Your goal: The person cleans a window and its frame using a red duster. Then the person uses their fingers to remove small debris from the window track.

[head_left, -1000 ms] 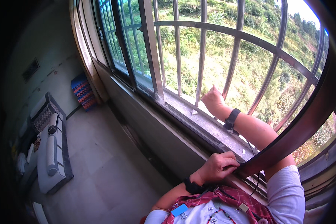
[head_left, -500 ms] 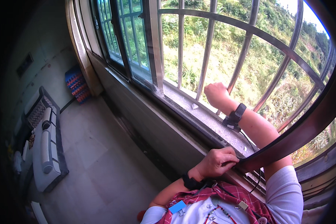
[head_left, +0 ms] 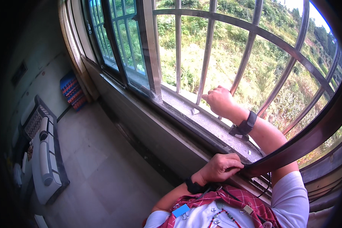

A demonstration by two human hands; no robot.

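My right hand (head_left: 220,102) reaches out past the dark window frame (head_left: 283,154) to the metal bars outside. Its fingers are curled, with a fingertip close to the foot of one upright bar (head_left: 205,62); whatever it may hold is hidden. Below it runs the dusty outer sill (head_left: 224,131), with a small pale chip (head_left: 195,111) on it. My left hand (head_left: 223,167) is closed at the lower end of the dark frame, its fingertips against the edge beside the window track. Both wrists wear black bands.
To the left stand the sliding glass panes (head_left: 127,49) and a wall below them. A grey and white sofa (head_left: 51,163) is on the tiled floor (head_left: 95,167). Blue and red stacked material (head_left: 73,91) leans near the curtain. Green hillside (head_left: 190,49) lies beyond the bars.
My right hand has dropped a little and turned at the wrist, its fingertip nearer the bar's foot. My left hand keeps its place; the view has shifted slightly.
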